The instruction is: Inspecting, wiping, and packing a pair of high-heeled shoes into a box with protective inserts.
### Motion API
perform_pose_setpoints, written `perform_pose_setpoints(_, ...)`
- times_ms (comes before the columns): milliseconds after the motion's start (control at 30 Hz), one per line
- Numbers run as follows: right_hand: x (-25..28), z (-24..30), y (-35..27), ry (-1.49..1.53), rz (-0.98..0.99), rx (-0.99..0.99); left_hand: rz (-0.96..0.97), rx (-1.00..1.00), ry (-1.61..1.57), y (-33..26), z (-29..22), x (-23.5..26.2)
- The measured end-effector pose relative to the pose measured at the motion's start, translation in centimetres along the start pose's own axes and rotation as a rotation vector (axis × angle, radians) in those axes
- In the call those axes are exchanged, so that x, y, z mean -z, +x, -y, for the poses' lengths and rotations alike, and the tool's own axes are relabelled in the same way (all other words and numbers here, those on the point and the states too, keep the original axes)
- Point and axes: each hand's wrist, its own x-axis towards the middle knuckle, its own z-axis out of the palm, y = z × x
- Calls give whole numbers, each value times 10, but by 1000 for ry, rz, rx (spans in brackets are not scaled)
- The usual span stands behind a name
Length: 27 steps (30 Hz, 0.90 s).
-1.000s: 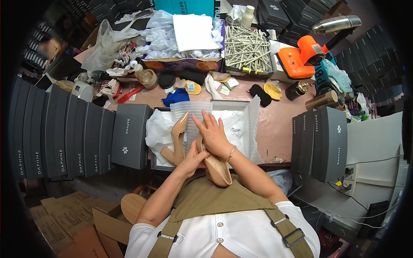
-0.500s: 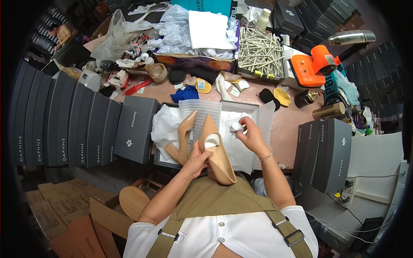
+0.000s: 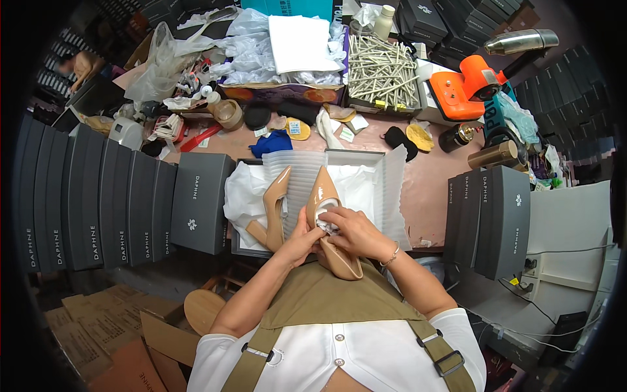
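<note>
A glossy tan high-heeled shoe (image 3: 321, 185) is tilted toe-away in front of my apron, over the near edge of an open grey shoebox (image 3: 356, 157). My left hand (image 3: 299, 243) is closed round its side. The fingers of my right hand (image 3: 356, 234) reach into the shoe's opening, on crumpled white paper (image 3: 324, 208) in the front part; the fingertips are partly hidden. The matching tan shoe (image 3: 275, 212) lies on its side in the box, left of my left hand, its block heel toward me. White tissue paper (image 3: 245, 196) and a ribbed foam sheet (image 3: 307, 163) line the box.
Closed shoeboxes stand in a row at left (image 3: 117, 202) and in a stack at right (image 3: 499, 222). Behind are a box of sticks (image 3: 382, 72), a carton of crumpled paper (image 3: 251, 49), an orange device (image 3: 457, 95) and a blue cloth (image 3: 272, 144).
My right hand has moved left and toward me, carrying the crumpled paper from above the box into the shoe's opening. My left hand still holds the shoe. The view has shifted slightly.
</note>
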Motion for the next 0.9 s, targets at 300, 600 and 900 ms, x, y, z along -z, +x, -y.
perform_pose_setpoints(300,-12,1,5,-287,-146,-49,75,-5,47,8,10,9)
perform_pose_setpoints(600,-11,-27,10,-496,-132,-16,72,-31,117,12,5,3)
perform_pose_setpoints(900,-7,-47,10,269,-298,-318,153,-7,105,12,9,-17)
